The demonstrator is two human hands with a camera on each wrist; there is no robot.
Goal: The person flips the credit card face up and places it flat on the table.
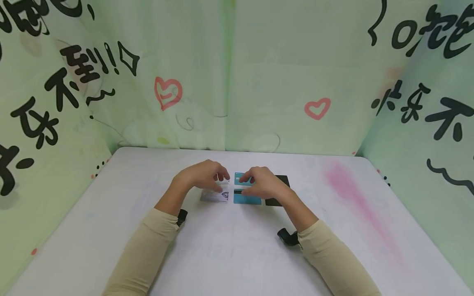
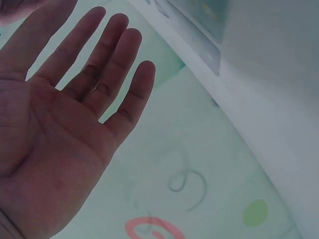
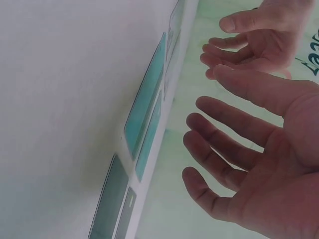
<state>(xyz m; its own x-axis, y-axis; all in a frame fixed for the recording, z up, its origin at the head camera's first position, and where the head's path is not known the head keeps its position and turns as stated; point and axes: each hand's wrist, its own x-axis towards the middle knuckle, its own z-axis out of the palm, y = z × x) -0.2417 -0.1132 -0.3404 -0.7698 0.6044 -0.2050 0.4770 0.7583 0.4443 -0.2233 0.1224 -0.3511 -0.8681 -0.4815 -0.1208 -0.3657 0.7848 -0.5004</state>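
Observation:
Six-position rows of flat cards lie on the white table in the head view: pale printed cards (image 1: 214, 197) at left, a blue card (image 1: 247, 199) below another blue card (image 1: 238, 177) in the middle, and dark cards (image 1: 284, 179) at right. Above the pale cards hovers my left hand (image 1: 203, 174), fingers relaxed and holding nothing; it partly hides the upper pale one. My right hand (image 1: 264, 183) is over the blue and dark cards, covering parts of them. In the right wrist view its loosely bent fingers (image 3: 214, 139) are apart from the teal-looking cards (image 3: 147, 99).
A pale green curtain with black writing and red hearts (image 1: 168, 93) surrounds the table (image 1: 229, 255) at the back and sides. A pink stain (image 1: 359, 205) marks the right part of the tabletop. Black straps (image 1: 288, 237) sit at both wrists.

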